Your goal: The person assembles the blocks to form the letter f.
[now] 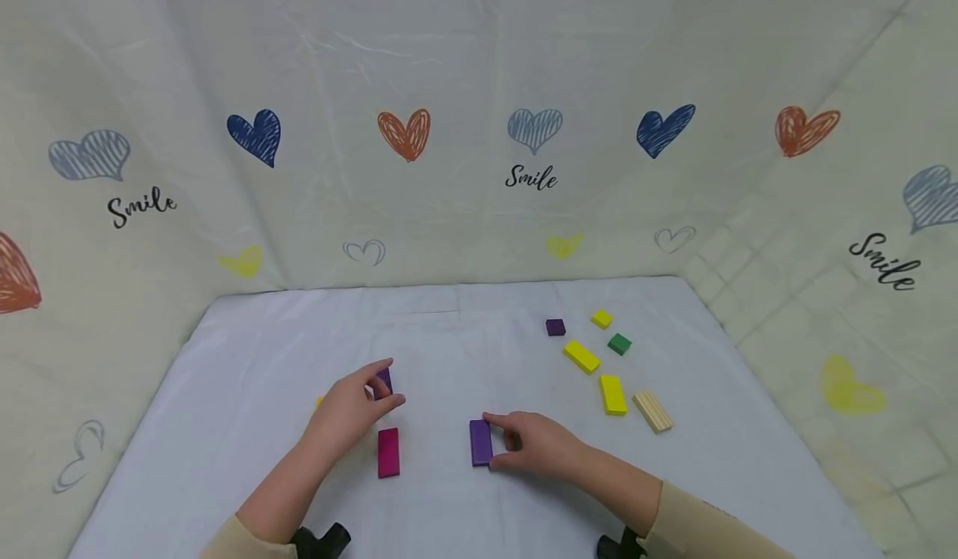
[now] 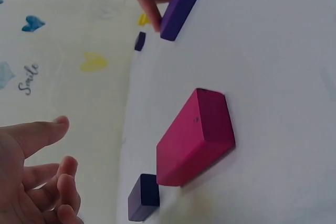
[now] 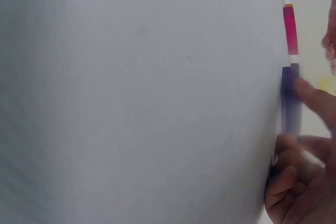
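Observation:
My right hand [image 1: 535,447] pinches a purple block [image 1: 481,442] by its two ends, thumb at the near end and index finger at the far one. That block lies long side toward me on the white cloth, and the left wrist view shows it between the same fingers. My left hand [image 1: 352,409] hovers with thumb and index finger apart, nothing between them. Beyond it in the head view, another purple block [image 1: 384,380] is partly covered by the fingers. A magenta block [image 1: 388,452] lies flat just nearer to me, large in the left wrist view.
A yellow-orange block [image 1: 319,401] peeks out behind the left hand. At the right lie several yellow blocks [image 1: 612,395], a ridged wooden block [image 1: 653,412], a small green block [image 1: 619,343] and a small dark purple block [image 1: 555,327]. A heart-printed curtain [image 1: 456,210] stands behind the table.

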`<action>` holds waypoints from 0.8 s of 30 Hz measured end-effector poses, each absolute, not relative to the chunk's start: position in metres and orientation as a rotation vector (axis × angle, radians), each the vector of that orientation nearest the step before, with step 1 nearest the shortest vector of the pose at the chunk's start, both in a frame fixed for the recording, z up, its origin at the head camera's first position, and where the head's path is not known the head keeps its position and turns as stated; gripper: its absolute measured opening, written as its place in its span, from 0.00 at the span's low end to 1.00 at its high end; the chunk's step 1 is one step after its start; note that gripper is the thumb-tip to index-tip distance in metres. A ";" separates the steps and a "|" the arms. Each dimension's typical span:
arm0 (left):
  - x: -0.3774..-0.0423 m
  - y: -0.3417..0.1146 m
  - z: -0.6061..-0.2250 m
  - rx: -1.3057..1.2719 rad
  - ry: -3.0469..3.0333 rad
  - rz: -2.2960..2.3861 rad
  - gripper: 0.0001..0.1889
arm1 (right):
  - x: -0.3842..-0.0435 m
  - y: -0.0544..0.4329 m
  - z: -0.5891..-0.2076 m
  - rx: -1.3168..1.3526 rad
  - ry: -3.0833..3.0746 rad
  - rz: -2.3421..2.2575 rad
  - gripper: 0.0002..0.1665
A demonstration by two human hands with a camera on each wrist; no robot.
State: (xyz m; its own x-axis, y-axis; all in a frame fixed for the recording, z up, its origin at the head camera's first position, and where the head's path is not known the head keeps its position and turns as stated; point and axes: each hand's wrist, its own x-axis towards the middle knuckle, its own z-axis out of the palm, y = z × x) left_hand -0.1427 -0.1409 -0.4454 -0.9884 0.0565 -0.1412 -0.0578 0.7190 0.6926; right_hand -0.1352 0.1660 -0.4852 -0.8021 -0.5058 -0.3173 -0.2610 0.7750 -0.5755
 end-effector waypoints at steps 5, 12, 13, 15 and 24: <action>-0.152 -0.154 -0.450 -0.045 2.750 1.064 0.36 | -0.136 0.167 -0.486 -0.576 2.507 -0.720 0.41; -0.168 -0.164 -0.458 -0.048 2.751 0.897 0.36 | -0.136 0.168 -0.486 -0.583 2.509 -0.717 0.41; -0.169 -0.165 -0.458 -0.052 2.749 0.882 0.36 | -0.136 0.168 -0.486 -0.585 2.507 -0.719 0.41; -0.173 -0.165 -0.460 -0.059 2.743 0.855 0.36 | -0.136 0.168 -0.486 -0.591 2.503 -0.723 0.41; -0.184 -0.163 -0.469 -0.021 2.716 0.752 0.39 | -0.136 0.169 -0.487 -0.599 2.493 -0.739 0.41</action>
State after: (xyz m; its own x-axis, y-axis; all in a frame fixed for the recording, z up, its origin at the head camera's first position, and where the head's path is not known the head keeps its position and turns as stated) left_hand -0.1844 -0.1626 -0.4691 -0.9482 0.0708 -0.3098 -0.0985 0.8613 0.4984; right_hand -0.1364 0.1688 -0.4869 -0.7947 -0.5227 -0.3085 -0.2703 0.7599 -0.5912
